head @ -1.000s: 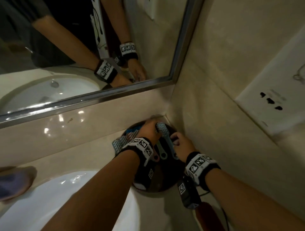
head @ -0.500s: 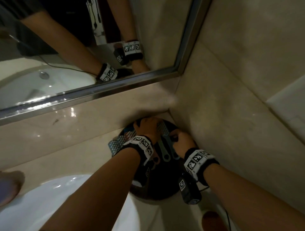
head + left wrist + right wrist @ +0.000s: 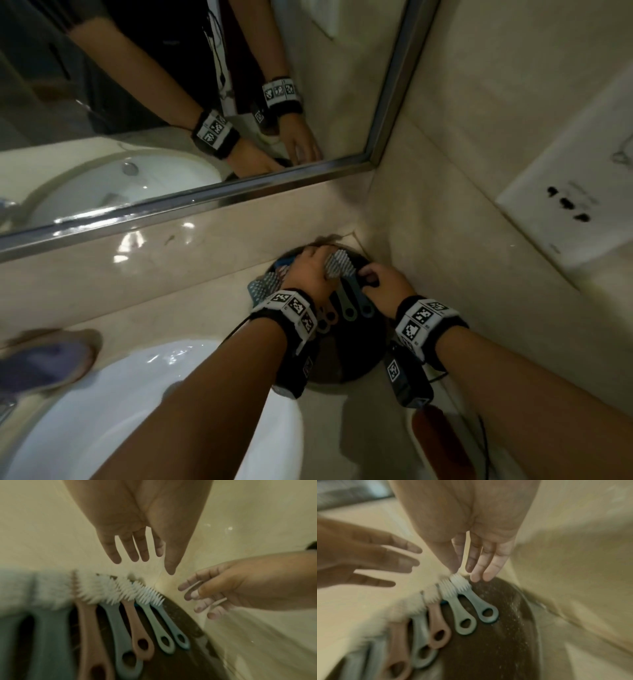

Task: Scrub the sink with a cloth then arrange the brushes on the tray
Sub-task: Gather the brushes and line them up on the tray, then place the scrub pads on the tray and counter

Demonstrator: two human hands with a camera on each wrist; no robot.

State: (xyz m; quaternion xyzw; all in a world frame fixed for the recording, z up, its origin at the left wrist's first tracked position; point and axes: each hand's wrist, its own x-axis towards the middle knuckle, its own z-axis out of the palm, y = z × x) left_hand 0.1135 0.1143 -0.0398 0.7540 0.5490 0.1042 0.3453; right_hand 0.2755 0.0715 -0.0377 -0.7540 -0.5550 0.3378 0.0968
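A round dark tray [image 3: 356, 359] sits in the counter's back corner. Several small brushes [image 3: 342, 265] with pink and blue-grey looped handles lie side by side on it, bristles towards the wall. My left hand [image 3: 142, 559] hovers over the bristle ends with straight, spread fingers and holds nothing. My right hand [image 3: 471, 572] points down at the rightmost blue brush [image 3: 481, 605], its fingertips [image 3: 479, 577] at the bristle head and the tray's [image 3: 496, 649] far rim. The white sink [image 3: 102, 411] lies at lower left. A blurred blue-grey soft thing [image 3: 41, 363], perhaps the cloth, lies left of it.
The mirror [image 3: 205, 202] runs along the back wall, and the side wall with a white socket plate [image 3: 565, 205] stands close on the right, boxing the tray in. A reddish-brown object [image 3: 442, 442] lies on the counter near my right forearm. Larger blurred brushes [image 3: 260, 287] overhang the tray's left edge.
Both hands have stayed over the tray. My left hand covered the rightmost bristle heads half a second ago and has since shifted left, so the grey bristles show again.
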